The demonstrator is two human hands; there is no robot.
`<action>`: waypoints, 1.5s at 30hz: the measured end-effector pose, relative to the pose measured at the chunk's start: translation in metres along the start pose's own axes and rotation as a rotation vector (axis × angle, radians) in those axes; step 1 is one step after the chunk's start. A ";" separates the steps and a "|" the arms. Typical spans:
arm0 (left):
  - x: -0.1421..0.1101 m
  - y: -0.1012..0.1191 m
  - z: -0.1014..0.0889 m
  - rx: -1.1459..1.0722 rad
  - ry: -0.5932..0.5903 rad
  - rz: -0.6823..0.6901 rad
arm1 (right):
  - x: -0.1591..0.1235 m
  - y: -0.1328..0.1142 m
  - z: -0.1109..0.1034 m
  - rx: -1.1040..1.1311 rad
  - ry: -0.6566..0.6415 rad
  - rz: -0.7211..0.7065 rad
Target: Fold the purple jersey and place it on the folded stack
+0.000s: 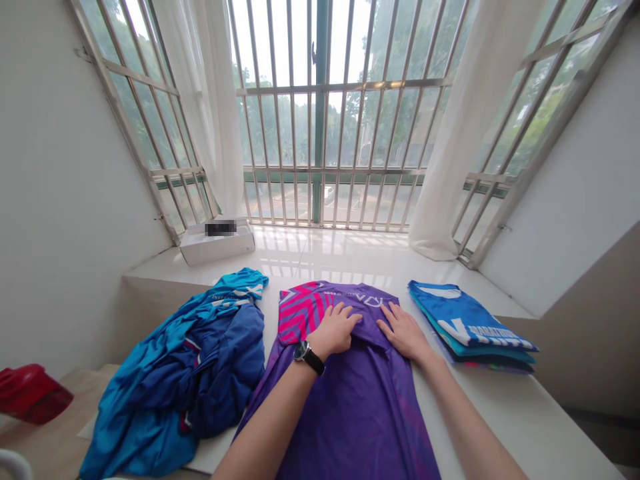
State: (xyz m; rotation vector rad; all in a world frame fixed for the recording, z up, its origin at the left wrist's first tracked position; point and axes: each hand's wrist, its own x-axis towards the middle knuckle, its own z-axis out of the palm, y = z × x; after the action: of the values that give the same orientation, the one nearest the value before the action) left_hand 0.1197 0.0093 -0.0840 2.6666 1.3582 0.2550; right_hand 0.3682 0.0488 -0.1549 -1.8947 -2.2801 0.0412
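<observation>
"What did the hands do?"

"The left hand (336, 328) and the right hand (404, 331) lay flat on a purple sports shirt (358, 413). The fingers were open and spread wide. They pressed down on the cloth, but they did not grip it."

"Where was the shirt?"

"It lay flat on a white ledge (320, 257), right under the hands. Its top, with pink stripes on one side, pointed at the window (340, 127)."

"How would that shirt feel?"

"I think it would feel soft and light. It looked thin and a bit slippery, so it could slide or bunch up. It would not break."

"Where would you hold it?"

"I would pinch the cloth at the edges, near the top corners, with both hands."

"What else was there?"

"To the left of the purple shirt was a messy heap of blue shirts (175, 380). To the right of it was a neat stack of folded shirts (470, 327). Past it, near the window, sat a white box (215, 250). A black watch (309, 356) was on the left wrist."
</observation>
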 end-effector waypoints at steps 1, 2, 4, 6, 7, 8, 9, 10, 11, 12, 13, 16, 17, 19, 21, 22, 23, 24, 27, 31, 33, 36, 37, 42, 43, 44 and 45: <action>-0.008 0.003 -0.005 -0.001 -0.001 -0.031 | 0.000 0.000 -0.001 0.002 -0.002 -0.002; -0.016 0.008 -0.010 -0.018 0.012 -0.062 | -0.001 -0.001 -0.002 0.004 -0.004 -0.004; -0.036 0.024 -0.018 -0.145 0.076 -0.110 | -0.001 -0.003 -0.004 0.008 -0.005 -0.006; -0.057 0.048 -0.021 -0.413 0.132 -0.129 | -0.003 -0.004 -0.007 0.013 -0.001 -0.005; -0.067 0.062 -0.021 -0.584 0.134 -0.137 | -0.003 -0.005 -0.008 0.015 0.002 -0.003; -0.075 0.076 -0.019 -0.747 0.097 -0.142 | -0.004 -0.006 -0.009 0.015 0.006 0.000; -0.083 0.090 -0.016 -0.892 0.014 -0.144 | -0.004 -0.006 -0.009 0.014 0.008 0.001; -0.088 0.103 -0.011 -1.031 -0.054 -0.163 | -0.004 -0.006 -0.010 0.012 0.009 0.001; -0.092 0.114 -0.006 -1.179 -0.085 -0.217 | -0.004 -0.006 -0.010 0.009 0.008 -0.001; -0.094 0.123 -0.001 -1.329 -0.090 -0.294 | -0.004 -0.007 -0.010 0.007 0.008 -0.003; -0.094 0.131 0.003 -1.472 -0.073 -0.376 | -0.004 -0.007 -0.010 0.006 0.008 -0.003; -0.089 0.143 0.014 -1.812 0.005 -0.554 | -0.003 -0.007 -0.009 0.010 0.009 0.003; -0.087 0.144 0.016 -1.891 0.021 -0.582 | -0.003 -0.007 -0.010 0.014 0.009 0.005; -0.083 0.143 0.018 -1.988 0.025 -0.600 | -0.003 -0.007 -0.010 0.019 0.005 0.008; -0.079 0.140 0.020 -1.984 0.014 -0.595 | -0.002 -0.007 -0.011 0.020 0.000 0.016; -0.077 0.138 0.021 -1.943 0.005 -0.587 | -0.002 -0.008 -0.011 0.020 -0.002 0.021; -0.075 0.137 0.022 -1.887 -0.003 -0.576 | -0.002 -0.008 -0.012 0.020 -0.004 0.024; -0.072 0.135 0.023 -1.824 -0.005 -0.566 | -0.002 -0.008 -0.012 0.021 -0.006 0.025; -0.063 0.132 0.025 -1.673 -0.001 -0.529 | -0.002 -0.009 -0.014 0.023 -0.013 0.027; -0.052 0.136 0.025 -1.682 -0.027 -0.499 | -0.003 -0.010 -0.016 0.025 -0.011 0.036; -0.051 0.140 0.025 -1.751 -0.042 -0.511 | -0.003 -0.010 -0.016 0.027 -0.010 0.037; -0.053 0.148 0.028 -1.929 -0.073 -0.510 | -0.002 -0.010 -0.016 0.031 -0.020 0.041; -0.054 0.149 0.029 -1.979 -0.082 -0.509 | -0.002 -0.009 -0.016 0.032 -0.025 0.044; -0.061 0.146 0.030 -1.746 0.102 -0.512 | -0.002 -0.011 -0.018 0.035 -0.037 0.052; -0.063 0.143 0.029 -1.667 0.151 -0.517 | -0.002 -0.011 -0.018 0.037 -0.038 0.052; -0.064 0.140 0.028 -1.613 0.188 -0.525 | -0.002 -0.012 -0.019 0.045 -0.040 0.052; -0.065 0.137 0.027 -1.593 0.213 -0.534 | -0.003 -0.012 -0.020 0.058 -0.041 0.052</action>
State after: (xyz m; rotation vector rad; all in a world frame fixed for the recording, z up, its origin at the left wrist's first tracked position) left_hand 0.1961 -0.1248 -0.0892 0.9631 1.0343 1.0028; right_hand 0.3601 0.0422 -0.1336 -1.9418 -2.2296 0.1522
